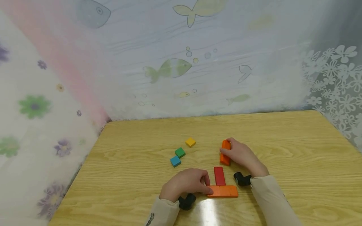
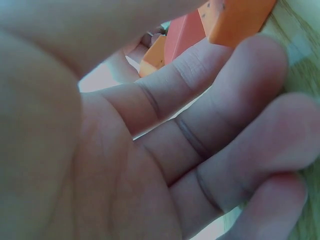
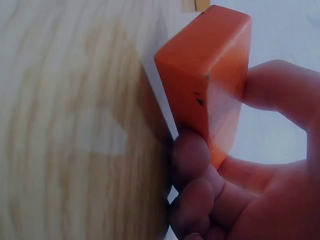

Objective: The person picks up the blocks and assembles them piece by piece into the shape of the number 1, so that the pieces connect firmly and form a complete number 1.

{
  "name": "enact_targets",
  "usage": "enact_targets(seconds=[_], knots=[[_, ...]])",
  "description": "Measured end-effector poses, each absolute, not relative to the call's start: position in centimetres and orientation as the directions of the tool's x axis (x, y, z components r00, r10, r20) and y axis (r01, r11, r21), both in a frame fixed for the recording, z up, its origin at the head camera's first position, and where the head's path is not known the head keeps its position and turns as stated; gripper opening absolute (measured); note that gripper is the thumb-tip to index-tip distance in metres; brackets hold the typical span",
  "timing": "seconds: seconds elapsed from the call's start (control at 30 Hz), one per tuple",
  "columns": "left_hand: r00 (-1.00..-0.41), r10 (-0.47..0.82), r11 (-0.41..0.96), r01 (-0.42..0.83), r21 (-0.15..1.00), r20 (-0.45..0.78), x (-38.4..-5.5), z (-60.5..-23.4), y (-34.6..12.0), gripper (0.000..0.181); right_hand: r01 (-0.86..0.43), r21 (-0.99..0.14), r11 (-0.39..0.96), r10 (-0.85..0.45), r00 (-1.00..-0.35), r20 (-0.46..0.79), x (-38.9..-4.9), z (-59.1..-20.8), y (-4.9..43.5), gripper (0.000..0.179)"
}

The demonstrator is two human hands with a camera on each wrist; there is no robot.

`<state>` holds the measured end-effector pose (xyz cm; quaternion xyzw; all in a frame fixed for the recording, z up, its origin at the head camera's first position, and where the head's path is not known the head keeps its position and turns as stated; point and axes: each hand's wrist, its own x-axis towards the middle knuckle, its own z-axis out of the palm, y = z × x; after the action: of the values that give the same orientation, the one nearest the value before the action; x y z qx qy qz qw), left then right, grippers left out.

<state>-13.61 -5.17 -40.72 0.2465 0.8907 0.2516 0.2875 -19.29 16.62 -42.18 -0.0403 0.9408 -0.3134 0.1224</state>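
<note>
On the table, my left hand (image 1: 186, 182) pinches the left end of a long orange block (image 1: 224, 191) between thumb and index finger. That block (image 2: 237, 22) also shows at the top of the left wrist view, with the other fingers loosely bent below it. A flat red block (image 1: 219, 175) lies just behind it, pointing away from me. Farther back, my right hand (image 1: 243, 153) grips a second orange block (image 1: 225, 153) from the right side, between thumb and fingers. In the right wrist view this orange block (image 3: 210, 70) is tilted beside the tabletop, with small dark chips on it.
Left of the right hand lie three small square blocks: yellow (image 1: 190, 142), green (image 1: 180, 152) and blue (image 1: 175, 161). Green and blue nearly touch. The wooden table (image 1: 135, 141) meets a curtain with fish drawings (image 1: 127, 78) at its back edge.
</note>
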Motion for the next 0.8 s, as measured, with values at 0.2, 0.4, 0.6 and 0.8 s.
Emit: enact_targets(seconds=[0.2, 0.4, 0.6, 0.8], knots=[[-0.715, 0.584, 0.755, 0.303, 0.582, -0.384, -13.68, -40.54, -5.09, 0.02, -0.014, -0.575, 0.818, -0.16, -0.966, -0.204, -19.4, -42.07, 16.62, 0.062], [-0.718, 0.583, 0.752, 0.301, 0.586, -0.38, -13.76, -40.34, -5.01, 0.02, -0.019, -0.569, 0.822, -0.165, -0.965, -0.206, -19.5, -41.89, 16.7, 0.064], [-0.714, 0.587, 0.746, 0.295, 0.596, -0.381, -13.56, -40.48, -5.06, 0.019, -0.017, -0.565, 0.825, -0.162, -0.965, -0.208, -19.36, -42.17, 16.6, 0.064], [-0.718, 0.582, 0.752, 0.298, 0.588, -0.381, -13.49, -40.63, -5.15, 0.02, -0.045, -0.564, 0.824, -0.178, -0.967, -0.182, -19.27, -42.48, 16.58, 0.066]])
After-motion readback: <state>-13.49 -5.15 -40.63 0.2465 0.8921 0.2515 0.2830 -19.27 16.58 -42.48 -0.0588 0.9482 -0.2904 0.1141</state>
